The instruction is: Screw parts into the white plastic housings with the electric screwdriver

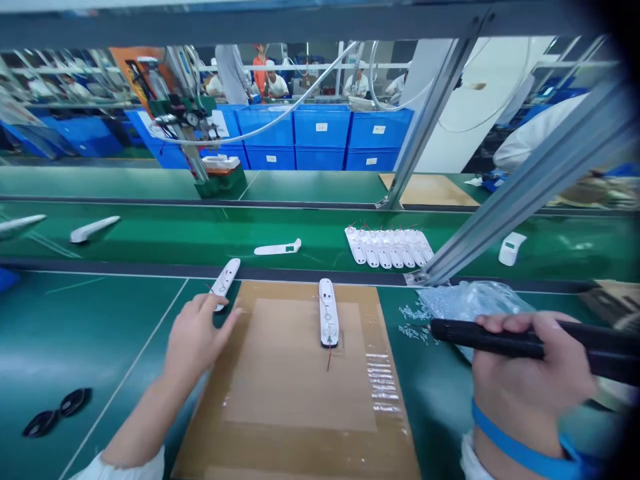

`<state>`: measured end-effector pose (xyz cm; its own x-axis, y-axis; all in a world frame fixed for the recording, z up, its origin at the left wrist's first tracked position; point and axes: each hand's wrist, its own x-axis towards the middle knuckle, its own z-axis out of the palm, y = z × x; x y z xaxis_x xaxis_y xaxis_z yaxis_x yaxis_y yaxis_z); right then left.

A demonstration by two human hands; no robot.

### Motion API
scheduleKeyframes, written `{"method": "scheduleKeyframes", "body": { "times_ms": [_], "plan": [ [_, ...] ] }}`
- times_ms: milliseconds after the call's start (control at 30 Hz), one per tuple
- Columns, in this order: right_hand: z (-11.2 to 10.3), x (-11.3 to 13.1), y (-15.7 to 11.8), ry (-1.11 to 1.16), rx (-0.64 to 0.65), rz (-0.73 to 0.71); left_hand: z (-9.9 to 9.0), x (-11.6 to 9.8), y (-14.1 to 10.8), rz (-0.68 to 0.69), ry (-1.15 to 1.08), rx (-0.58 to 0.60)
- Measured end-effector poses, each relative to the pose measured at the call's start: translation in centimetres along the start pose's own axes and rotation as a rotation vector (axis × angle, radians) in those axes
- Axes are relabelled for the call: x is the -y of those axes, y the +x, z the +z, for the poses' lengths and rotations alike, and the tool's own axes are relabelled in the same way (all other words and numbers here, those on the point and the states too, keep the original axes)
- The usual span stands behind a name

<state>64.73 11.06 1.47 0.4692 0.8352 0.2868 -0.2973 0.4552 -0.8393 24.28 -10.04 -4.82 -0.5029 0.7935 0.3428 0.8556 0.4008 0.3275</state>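
My left hand (197, 333) is at the left edge of the cardboard sheet, thumb and fingers apart. Its fingertips overlap the lower end of a white plastic housing (227, 277); whether they touch it I cannot tell. Another white housing (327, 310), with fine wires and a red lead, lies on the cardboard (300, 400). My right hand (530, 367), a blue band at its wrist, is closed around a black electric screwdriver (500, 339). The driver's tip points left, over a scatter of small screws (413, 323) beside a clear plastic bag (475, 300).
On the green belt, a row of white housings (390, 248) lies beyond the cardboard, with single white parts (277, 248) elsewhere. A metal post (500, 200) slants across the right side. Black oval pieces (57, 412) lie at left. Blue bins (320, 127) and people are beyond.
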Motion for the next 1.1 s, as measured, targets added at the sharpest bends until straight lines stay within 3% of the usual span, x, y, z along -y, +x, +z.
{"method": "scheduleKeyframes", "body": {
  "times_ms": [33, 167, 233, 300, 400, 533, 1100],
  "plan": [
    [0.9, 0.8, -0.7, 0.011, -0.001, -0.003, 0.6, -2.5, -0.5, 0.007, -0.079, 0.061],
    [4.8, 3.1, -4.8, 0.004, 0.243, -0.024, 3.8, -12.3, -2.4, 0.014, -0.402, 0.409],
    [5.8, 3.5, -6.9, 0.002, 0.376, -0.021, 5.3, -15.4, -2.8, -0.008, -0.462, 0.504],
    [6.0, 3.4, -8.6, -0.022, 0.496, -0.024, 6.3, -16.8, -2.9, -0.014, -0.524, 0.562],
    [5.6, 2.7, -10.1, -0.072, 0.61, -0.023, 7.1, -17.0, -3.0, 0.023, -0.625, 0.571],
    [5.4, 1.5, -11.0, -0.075, 0.652, -0.001, 7.2, -16.8, -3.2, 0.065, -0.556, 0.518],
    [6.7, -0.3, -11.6, -0.092, 0.645, 0.006, 7.1, -16.9, -3.3, 0.103, -0.468, 0.512]
  ]
}}
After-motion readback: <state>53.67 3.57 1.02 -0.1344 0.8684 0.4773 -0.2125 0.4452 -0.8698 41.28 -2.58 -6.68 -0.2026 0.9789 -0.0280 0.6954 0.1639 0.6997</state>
